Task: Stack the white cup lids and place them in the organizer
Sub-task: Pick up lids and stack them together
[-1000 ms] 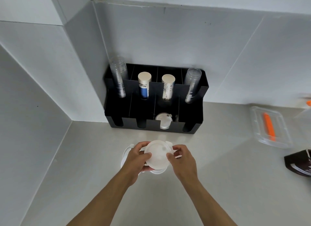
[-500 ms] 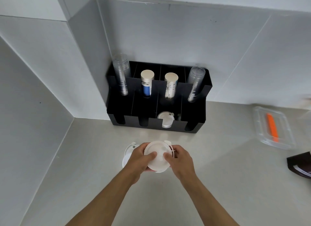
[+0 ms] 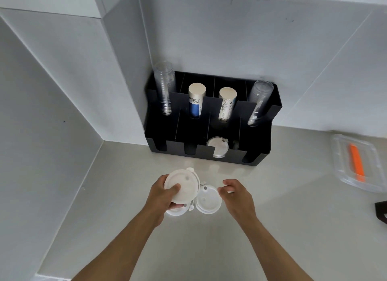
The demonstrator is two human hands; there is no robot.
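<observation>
My left hand (image 3: 162, 193) grips a small stack of white cup lids (image 3: 185, 185), held just above the counter. Under that hand another white lid (image 3: 176, 212) lies on the counter, mostly hidden. A further white lid (image 3: 208, 200) rests flat to the right of the held stack. My right hand (image 3: 237, 195) hovers beside that lid with fingers curled and apart, holding nothing. The black organizer (image 3: 259, 155) stands against the wall in the corner. A white lid (image 3: 217, 147) leans in its third front slot.
The organizer's back slots hold two stacks of clear cups (image 3: 164, 88) and two sleeves of paper cups (image 3: 195, 100). A clear plastic container (image 3: 345, 176) with an orange item lies at the right. A dark object (image 3: 381, 210) sits at the right edge.
Both hands held the lid stack together earlier. Now my right hand has let go and moved right, and my left hand has carried the stack to the left, uncovering a lid on the counter.
</observation>
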